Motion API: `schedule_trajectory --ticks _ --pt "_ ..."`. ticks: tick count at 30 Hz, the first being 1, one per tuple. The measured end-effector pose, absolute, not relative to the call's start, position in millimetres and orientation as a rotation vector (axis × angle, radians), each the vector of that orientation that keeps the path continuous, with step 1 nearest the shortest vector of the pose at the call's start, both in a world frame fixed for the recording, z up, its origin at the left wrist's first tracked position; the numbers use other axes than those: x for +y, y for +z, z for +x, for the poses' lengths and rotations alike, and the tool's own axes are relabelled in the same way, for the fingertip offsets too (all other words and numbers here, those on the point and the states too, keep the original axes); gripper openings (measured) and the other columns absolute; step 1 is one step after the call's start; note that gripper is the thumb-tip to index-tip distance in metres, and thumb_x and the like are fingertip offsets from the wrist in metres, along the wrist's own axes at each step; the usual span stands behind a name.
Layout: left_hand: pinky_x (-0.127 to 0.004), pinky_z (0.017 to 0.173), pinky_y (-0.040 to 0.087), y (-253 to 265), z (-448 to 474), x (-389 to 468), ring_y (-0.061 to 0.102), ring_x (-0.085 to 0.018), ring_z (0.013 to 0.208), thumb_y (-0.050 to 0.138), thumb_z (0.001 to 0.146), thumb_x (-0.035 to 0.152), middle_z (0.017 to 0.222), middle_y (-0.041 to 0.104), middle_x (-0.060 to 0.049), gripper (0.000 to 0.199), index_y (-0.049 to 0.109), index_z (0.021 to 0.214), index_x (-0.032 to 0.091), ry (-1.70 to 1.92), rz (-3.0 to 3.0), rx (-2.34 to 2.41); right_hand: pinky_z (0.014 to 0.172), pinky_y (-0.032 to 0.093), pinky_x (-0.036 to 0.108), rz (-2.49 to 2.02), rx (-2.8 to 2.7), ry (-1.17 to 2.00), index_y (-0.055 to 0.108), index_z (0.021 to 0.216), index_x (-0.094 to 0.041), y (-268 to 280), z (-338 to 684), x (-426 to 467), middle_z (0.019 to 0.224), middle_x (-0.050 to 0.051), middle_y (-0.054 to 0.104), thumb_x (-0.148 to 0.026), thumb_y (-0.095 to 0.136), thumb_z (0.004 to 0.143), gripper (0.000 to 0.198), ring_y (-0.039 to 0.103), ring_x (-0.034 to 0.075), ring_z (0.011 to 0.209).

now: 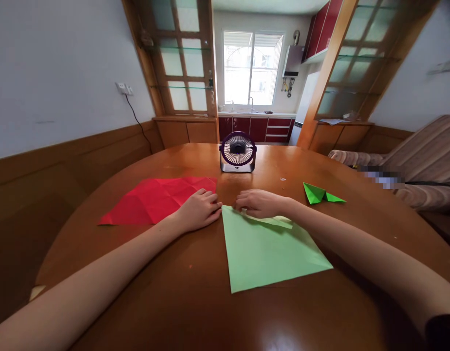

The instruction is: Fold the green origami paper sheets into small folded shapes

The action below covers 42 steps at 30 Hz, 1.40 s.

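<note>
A sheet of light green paper (pixel 272 256) lies on the table, with a narrow strip folded over along its far edge. My right hand (pixel 260 203) rests on that folded edge, fingers curled and closed on the paper. At the sheet's far left corner is my left hand (pixel 200 210), its thumb and fingertips closed together on the corner. Under and behind the left hand a creased sheet of red paper (pixel 148 197) is spread out. Off to the right of my right hand sits a small folded piece of bright green paper (pixel 316 195).
A small dark purple desk fan (pixel 238 150) stands beyond my hands on the round wooden table (pixel 166 312). A striped sofa (pixel 425 151) is at the right. Behind are cabinets with glass shelves and a kitchen window (pixel 252 68).
</note>
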<state>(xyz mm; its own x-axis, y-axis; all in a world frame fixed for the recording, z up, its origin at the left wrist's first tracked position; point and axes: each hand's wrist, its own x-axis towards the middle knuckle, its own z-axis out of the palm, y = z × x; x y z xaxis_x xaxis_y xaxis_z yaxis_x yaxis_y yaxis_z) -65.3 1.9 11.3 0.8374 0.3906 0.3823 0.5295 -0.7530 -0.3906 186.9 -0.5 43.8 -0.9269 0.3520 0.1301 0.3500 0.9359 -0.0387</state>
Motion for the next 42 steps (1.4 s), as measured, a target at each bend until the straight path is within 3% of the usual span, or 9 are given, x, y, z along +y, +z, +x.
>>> schedule_trajectory --ticks 8,23,28,36,42 --pt "-0.035 0.076 0.043 10 -66 2 0.058 -0.019 0.077 0.039 0.098 0.031 0.084 0.064 -0.009 0.037 0.072 0.098 0.015 -0.384 -2.53 -0.686 0.081 0.045 0.034 -0.582 -2.95 0.097 0.062 0.092 -0.017 46 208 -11 0.092 0.007 0.063 -0.007 0.048 0.08 0.021 0.055 0.019 0.087" --pt "-0.035 0.074 0.042 13 -64 -1 0.057 -0.019 0.073 0.04 0.098 0.029 0.081 0.063 -0.008 0.035 0.071 0.094 0.014 -0.393 -2.543 -0.665 0.084 0.047 0.04 -0.589 -2.927 0.133 0.06 0.094 -0.018 45 246 -30 0.098 0.009 0.066 -0.014 0.046 0.082 0.019 0.059 0.022 0.091" --pt "-0.035 0.076 0.042 12 -60 -2 0.059 -0.02 0.078 0.039 0.098 0.031 0.089 0.065 -0.009 0.035 0.07 0.09 0.014 -0.391 -2.518 -0.681 0.086 0.048 0.039 -0.612 -2.886 0.142 0.059 0.098 -0.018 37 252 -38 0.105 0.009 0.065 -0.012 0.046 0.08 0.022 0.059 0.021 0.095" --pt "-0.035 0.082 0.044 9 -30 -11 0.059 -0.022 0.095 0.043 0.097 0.035 0.101 0.064 -0.01 0.035 0.066 0.114 0.016 -0.455 -2.733 -0.656 0.087 0.047 0.041 -0.609 -2.747 -0.003 0.058 0.102 -0.017 19 252 -43 0.106 0.011 0.064 -0.012 0.047 0.08 0.025 0.057 0.022 0.097" --pt "-0.036 0.085 0.043 12 -13 -10 0.057 -0.022 0.095 0.041 0.097 0.042 0.106 0.062 -0.01 0.04 0.063 0.124 0.021 -0.426 -2.812 -0.588 0.087 0.047 0.043 -0.601 -2.672 0.006 0.058 0.103 -0.017 15 253 -46 0.109 0.012 0.064 -0.014 0.047 0.083 0.023 0.057 0.022 0.099"
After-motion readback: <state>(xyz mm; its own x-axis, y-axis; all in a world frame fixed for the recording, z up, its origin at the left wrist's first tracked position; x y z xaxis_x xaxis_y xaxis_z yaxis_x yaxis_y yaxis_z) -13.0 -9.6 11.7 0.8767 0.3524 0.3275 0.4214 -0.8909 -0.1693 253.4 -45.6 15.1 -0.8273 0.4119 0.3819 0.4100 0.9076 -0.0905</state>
